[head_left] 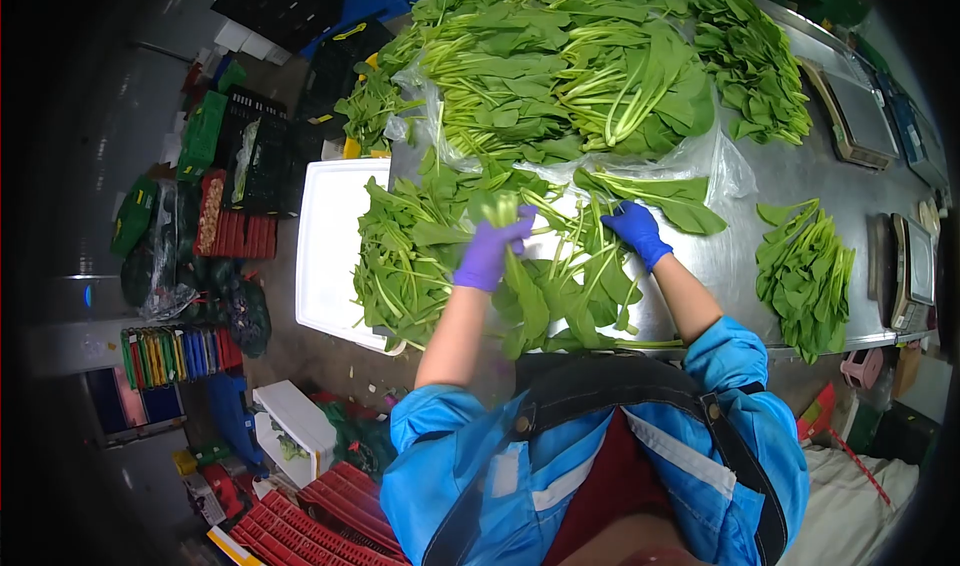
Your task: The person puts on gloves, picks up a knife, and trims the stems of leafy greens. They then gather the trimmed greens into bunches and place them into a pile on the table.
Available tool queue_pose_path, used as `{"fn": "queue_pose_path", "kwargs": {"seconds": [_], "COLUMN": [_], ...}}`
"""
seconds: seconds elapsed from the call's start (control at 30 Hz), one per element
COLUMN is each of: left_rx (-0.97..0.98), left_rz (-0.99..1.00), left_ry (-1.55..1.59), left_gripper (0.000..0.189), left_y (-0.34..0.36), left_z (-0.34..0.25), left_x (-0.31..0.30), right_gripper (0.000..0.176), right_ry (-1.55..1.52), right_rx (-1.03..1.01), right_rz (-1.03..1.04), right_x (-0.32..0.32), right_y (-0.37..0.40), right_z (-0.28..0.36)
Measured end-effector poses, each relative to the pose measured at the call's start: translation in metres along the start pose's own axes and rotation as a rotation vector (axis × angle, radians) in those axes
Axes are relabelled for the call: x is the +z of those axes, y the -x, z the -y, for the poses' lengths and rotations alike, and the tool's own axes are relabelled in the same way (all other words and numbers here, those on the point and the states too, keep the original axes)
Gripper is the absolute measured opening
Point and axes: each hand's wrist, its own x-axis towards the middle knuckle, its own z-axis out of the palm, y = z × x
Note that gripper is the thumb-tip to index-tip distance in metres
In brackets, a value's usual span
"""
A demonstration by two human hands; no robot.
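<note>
My left hand (490, 253), in a purple glove, is closed round a bunch of leafy greens (524, 298). The pale cut stems stick up above the fist and the leaves hang below it. To the right, my right hand (638, 234), in a blue glove, has its fingers drawn together at the stalks of loose leafy greens (605, 266); the fingertips are partly hidden among them. More loose greens (405, 256) lie to the left of my hands. A large heap of greens (560, 76) rests on clear plastic film (735, 171) beyond them.
The metal table (735, 266) carries a separate bunch of greens (805, 281) at the right. Weighing scales (855, 111) stand along its right side. A white foam box (325, 256) sits at the left edge. Red crates (295, 526) and a white box (295, 421) are on the floor.
</note>
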Motion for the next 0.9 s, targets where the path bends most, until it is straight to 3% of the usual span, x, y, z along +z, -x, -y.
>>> {"fn": "queue_pose_path", "kwargs": {"seconds": [0.03,0.17,0.27,0.4,0.43,0.5,0.53,0.6,0.73,0.77,0.8,0.87,0.9], "left_rx": [-0.029,-0.056,0.004,-0.02,0.033,0.214,0.211,0.762,0.73,0.609,0.609,0.229,0.267], "left_rz": [0.019,0.063,0.001,0.152,0.143,0.101,0.103,-0.015,0.066,0.075,0.075,0.076,0.025], "left_ry": [-0.188,-0.209,-0.278,-0.248,-0.308,-0.477,-0.479,-0.803,-0.83,-0.758,-0.758,-0.367,-0.377], "left_gripper": [0.032,0.03,0.027,0.019,0.021,0.025,0.025,0.027,0.029,0.027,0.027,0.026,0.027], "left_y": [-0.001,-0.044,-0.059,-0.047,-0.038,-0.029,-0.024,-0.004,0.017,0.02,0.023,0.031,0.034], "left_z": [0.003,0.07,0.09,0.076,0.064,0.059,0.058,0.048,0.041,0.042,0.04,0.027,0.018], "left_x": [0.008,0.022,0.052,0.076,0.079,0.073,0.073,0.079,0.084,0.083,0.078,0.065,0.061], "right_gripper": [0.043,0.012,0.014,0.02,0.02,0.023,0.023,0.032,0.035,0.028,0.028,0.023,0.02], "right_ry": [-0.001,-0.576,-0.712,-0.672,-0.672,-0.335,-0.337,-0.089,-0.085,-0.136,-0.136,0.115,0.129], "right_rx": [-0.004,0.11,0.056,-0.051,-0.051,-0.349,-0.345,-0.474,-0.539,-0.457,-0.458,-0.3,-0.296], "right_rz": [-0.002,0.259,0.348,0.344,0.34,-0.013,-0.014,-0.14,-0.193,-0.166,-0.165,0.129,0.14], "right_x": [-0.001,-0.022,-0.042,-0.065,-0.067,-0.068,-0.073,-0.091,-0.078,-0.077,-0.078,-0.081,-0.08], "right_y": [-0.002,0.012,0.037,0.064,0.065,0.068,0.075,0.095,0.097,0.097,0.094,0.087,0.088], "right_z": [-0.002,0.004,0.019,0.021,0.014,0.001,0.005,0.027,0.038,0.042,0.038,0.024,0.016]}}
